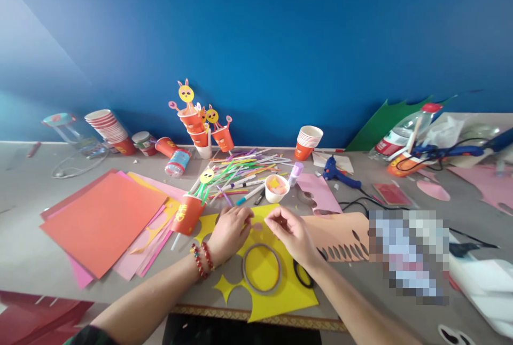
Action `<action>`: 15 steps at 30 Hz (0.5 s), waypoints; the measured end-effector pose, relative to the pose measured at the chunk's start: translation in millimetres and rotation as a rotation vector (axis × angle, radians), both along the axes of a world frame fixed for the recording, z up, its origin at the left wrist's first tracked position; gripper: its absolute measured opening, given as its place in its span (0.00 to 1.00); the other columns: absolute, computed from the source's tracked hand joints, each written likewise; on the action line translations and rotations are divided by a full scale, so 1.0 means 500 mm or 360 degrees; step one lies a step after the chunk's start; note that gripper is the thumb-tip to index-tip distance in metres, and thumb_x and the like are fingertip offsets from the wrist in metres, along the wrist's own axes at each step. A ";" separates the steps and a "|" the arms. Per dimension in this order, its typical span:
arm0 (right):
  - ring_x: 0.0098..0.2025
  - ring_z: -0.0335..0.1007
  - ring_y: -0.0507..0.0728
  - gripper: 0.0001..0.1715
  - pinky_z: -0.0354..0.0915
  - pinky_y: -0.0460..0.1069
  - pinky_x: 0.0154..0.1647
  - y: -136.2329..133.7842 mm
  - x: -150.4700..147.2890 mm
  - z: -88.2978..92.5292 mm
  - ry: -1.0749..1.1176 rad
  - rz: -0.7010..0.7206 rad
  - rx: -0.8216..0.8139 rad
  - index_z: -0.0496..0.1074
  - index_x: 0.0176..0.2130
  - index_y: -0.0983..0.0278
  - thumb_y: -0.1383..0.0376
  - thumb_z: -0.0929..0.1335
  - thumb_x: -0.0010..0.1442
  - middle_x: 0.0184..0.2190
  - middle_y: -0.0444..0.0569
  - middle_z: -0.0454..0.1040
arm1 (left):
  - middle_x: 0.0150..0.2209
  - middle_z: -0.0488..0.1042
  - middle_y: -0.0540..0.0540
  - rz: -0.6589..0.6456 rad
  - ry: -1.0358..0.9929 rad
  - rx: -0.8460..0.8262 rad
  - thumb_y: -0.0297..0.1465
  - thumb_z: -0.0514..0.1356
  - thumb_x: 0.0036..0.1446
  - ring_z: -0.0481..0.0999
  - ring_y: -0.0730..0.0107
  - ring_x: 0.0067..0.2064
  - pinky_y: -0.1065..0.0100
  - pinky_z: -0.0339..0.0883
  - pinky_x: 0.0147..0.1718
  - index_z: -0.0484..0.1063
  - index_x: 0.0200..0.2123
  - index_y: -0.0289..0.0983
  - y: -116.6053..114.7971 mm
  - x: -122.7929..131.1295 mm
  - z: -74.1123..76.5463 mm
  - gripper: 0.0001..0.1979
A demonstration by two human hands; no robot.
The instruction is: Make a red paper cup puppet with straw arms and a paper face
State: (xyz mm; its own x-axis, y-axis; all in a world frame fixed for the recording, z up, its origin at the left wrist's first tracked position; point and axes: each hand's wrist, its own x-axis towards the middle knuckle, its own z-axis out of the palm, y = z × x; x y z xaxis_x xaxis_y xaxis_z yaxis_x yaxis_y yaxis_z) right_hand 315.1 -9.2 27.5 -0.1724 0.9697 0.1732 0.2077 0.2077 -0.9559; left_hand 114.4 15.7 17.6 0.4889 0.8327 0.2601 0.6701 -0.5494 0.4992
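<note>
Head view: left hand [232, 230] and right hand [289, 232] above yellow sheet [290, 294], near each other. Left fingers curled, right thumb and index nearly together – cannot tell if either grips anything. Small pink piece [257, 226] sits between them; contact unclear. Grey ring [244, 269] lies on sheet, white cup [276, 197] with cutouts just beyond – red cup [187, 216] to the left.

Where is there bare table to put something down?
Left of the orange paper, and in front of the peach sheet, between the right arm and pixelated patch. It's crowded beyond the left hand and right hand: colourful sticks, markers, white cup.
</note>
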 end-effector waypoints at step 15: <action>0.25 0.65 0.51 0.12 0.60 0.45 0.25 0.000 0.000 0.016 -0.0062 -0.0020 0.0040 0.69 0.31 0.62 0.59 0.68 0.65 0.25 0.42 0.71 | 0.45 0.75 0.43 -0.0976 0.0573 -0.0030 0.39 0.69 0.53 0.72 0.54 0.47 0.54 0.65 0.51 0.73 0.39 0.40 -0.074 -0.014 0.108 0.14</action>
